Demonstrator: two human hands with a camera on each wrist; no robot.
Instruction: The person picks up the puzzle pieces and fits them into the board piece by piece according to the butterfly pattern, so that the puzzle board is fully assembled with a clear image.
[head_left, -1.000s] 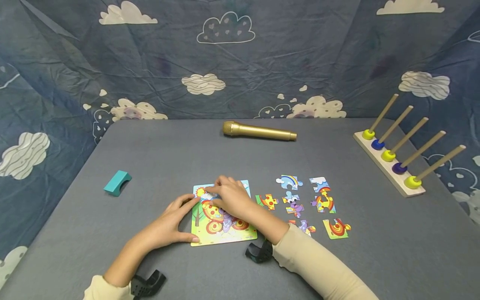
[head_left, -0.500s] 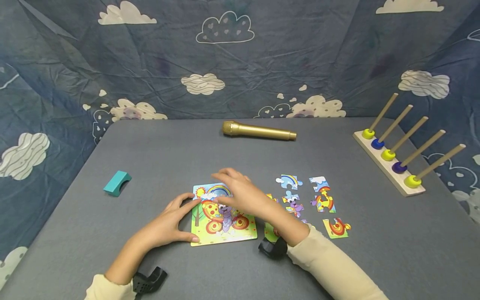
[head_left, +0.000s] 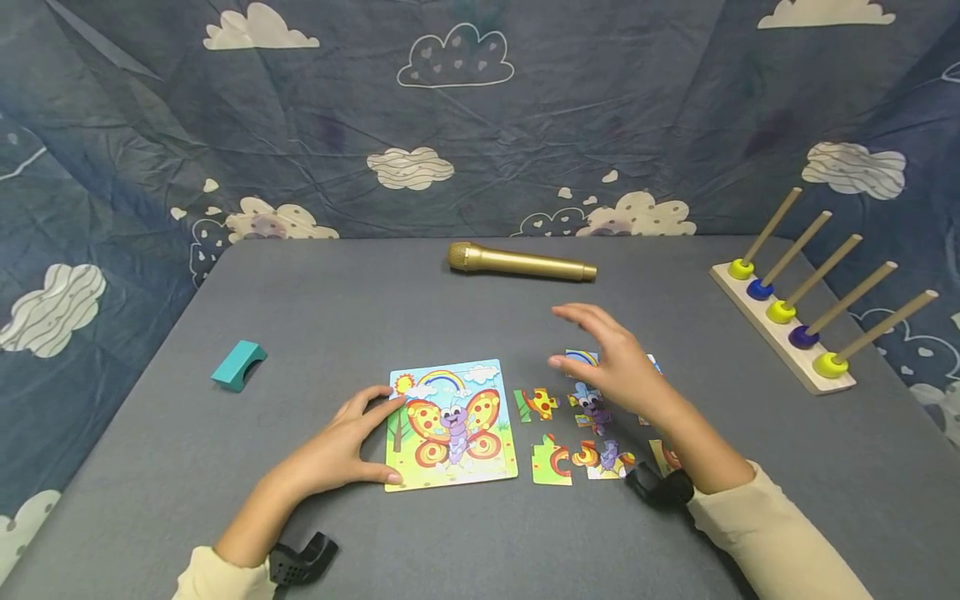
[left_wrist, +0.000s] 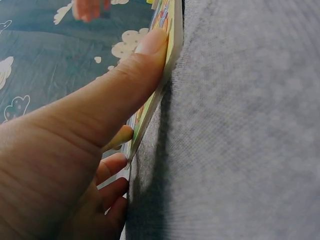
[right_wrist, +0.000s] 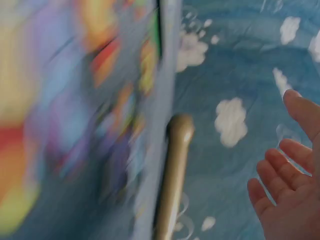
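A square butterfly puzzle board (head_left: 453, 425) lies flat on the grey table. My left hand (head_left: 337, 446) rests at its left side, thumb and forefinger spread apart and touching the board's face. The left wrist view shows the thumb (left_wrist: 135, 70) laid over the board's edge. My right hand (head_left: 618, 362) hovers over the loose puzzle pieces (head_left: 551, 462) on the right, fingers spread and holding nothing. It hides part of several pieces. In the right wrist view that hand (right_wrist: 287, 185) looks relaxed, and the pieces are blurred.
A gold microphone (head_left: 521, 262) lies behind the board. A teal arch block (head_left: 238, 365) sits at the left. At the right stands a wooden peg rack (head_left: 783, 329) with yellow and blue beads. A cloud-patterned cloth (head_left: 480, 125) hangs behind the table.
My right hand has lifted off the puzzle board and moved right, over the loose pieces. The butterfly picture is now uncovered. My left hand stays on the board.
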